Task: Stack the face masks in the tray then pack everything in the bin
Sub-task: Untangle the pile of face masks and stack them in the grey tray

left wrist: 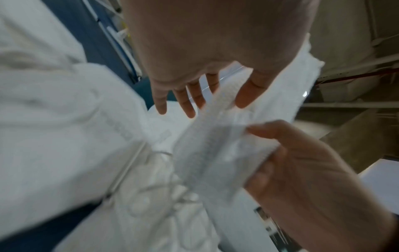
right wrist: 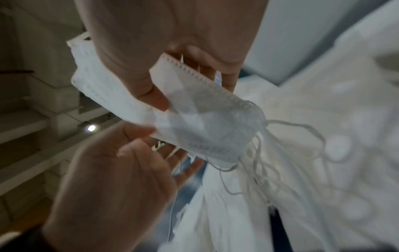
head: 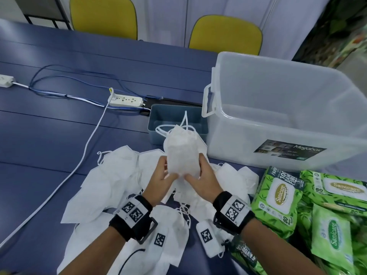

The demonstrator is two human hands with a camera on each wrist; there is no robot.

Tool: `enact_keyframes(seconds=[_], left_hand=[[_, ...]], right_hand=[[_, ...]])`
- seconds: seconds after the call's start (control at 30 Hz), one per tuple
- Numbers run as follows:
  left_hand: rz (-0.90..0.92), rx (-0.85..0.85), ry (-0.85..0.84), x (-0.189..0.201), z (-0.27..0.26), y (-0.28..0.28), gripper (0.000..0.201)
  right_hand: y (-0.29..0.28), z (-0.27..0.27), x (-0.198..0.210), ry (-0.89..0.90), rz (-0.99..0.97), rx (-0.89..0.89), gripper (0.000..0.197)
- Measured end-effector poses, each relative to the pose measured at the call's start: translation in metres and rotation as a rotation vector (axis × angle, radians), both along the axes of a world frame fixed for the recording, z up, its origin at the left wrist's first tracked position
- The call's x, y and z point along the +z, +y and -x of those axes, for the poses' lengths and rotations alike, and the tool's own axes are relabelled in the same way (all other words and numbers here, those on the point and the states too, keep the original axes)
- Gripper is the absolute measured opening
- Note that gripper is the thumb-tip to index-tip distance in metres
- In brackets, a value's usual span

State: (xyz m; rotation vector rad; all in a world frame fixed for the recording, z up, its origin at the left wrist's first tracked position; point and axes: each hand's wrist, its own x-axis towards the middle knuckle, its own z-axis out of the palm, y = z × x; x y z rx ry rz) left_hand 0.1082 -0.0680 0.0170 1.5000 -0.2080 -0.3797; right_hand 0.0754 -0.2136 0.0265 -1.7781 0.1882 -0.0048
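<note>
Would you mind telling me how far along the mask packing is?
Early. Both hands, left and right, hold a bundle of masks above the pile. The tray looks empty, as does the bin. Most masks and the wipes remain on the table.

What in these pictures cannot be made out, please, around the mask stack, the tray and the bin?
- Tray floor, head view: hidden behind the held stack of face masks.
- Mask count in the stack: edges blurred in both wrist views.
- Bin right side, head view: cut off by the frame edge.
- Left hand and right hand fingertips, head view: hidden behind the stack.
</note>
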Motion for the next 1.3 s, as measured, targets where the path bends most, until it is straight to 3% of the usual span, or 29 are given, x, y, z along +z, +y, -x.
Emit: enact_keyframes(seconds=[0.07,0.2,0.33,0.43,0.53,0.6,0.77,0.9,0.97,1.07,1.13,1.2,1.3], left_hand=[[-0.110,0.033,-0.061,0.004,-0.019,0.003,0.042],[-0.382,0.256,-0.073,-0.012,-0.057,-0.002,0.067],[-0.493,0.230,0.050,-0.031,-0.077,-0.015,0.076],[-0.431,0.225,0.122,-0.042,-0.083,-0.024,0.071],[-0.401,0.109,0.109,-0.044,-0.085,-0.028,0.042],[-0.417,0.003,0.013,-0.036,-0.082,-0.028,0.024],[-0.521,-0.214,-0.393,-0.015,-0.056,-0.014,0.015],[-0.686,-0.351,-0.822,-0.022,-0.022,0.017,0.038],[-0.781,-0.397,-0.889,-0.026,-0.006,0.032,0.046],[-0.871,-0.449,-0.882,-0.040,0.005,0.049,0.057],[-0.823,-0.431,-0.767,-0.045,-0.001,0.052,0.057],[-0.725,-0.330,-0.571,-0.044,-0.014,0.045,0.057],[-0.586,-0.069,-0.501,-0.028,-0.037,0.015,0.045]], right_hand=[[-0.012,-0.005,0.023,-0.077,0.014,-0.045,0.044],[-0.036,-0.010,0.068,-0.228,-0.010,-0.183,0.037],[-0.053,-0.003,0.087,-0.277,0.043,-0.228,0.042],[-0.061,0.007,0.084,-0.273,0.059,-0.216,0.043],[-0.065,0.013,0.079,-0.263,0.063,-0.211,0.047],[-0.065,0.014,0.079,-0.268,0.057,-0.215,0.045],[-0.067,0.010,0.093,-0.311,0.073,-0.220,0.044],[-0.073,0.004,0.112,-0.372,0.093,-0.216,0.044],[-0.075,0.001,0.117,-0.391,0.110,-0.216,0.043],[-0.076,-0.004,0.117,-0.389,0.145,-0.227,0.041],[-0.074,-0.007,0.115,-0.386,0.145,-0.230,0.039],[-0.071,-0.009,0.114,-0.383,0.134,-0.230,0.037],[-0.066,-0.012,0.116,-0.390,0.136,-0.229,0.035]])
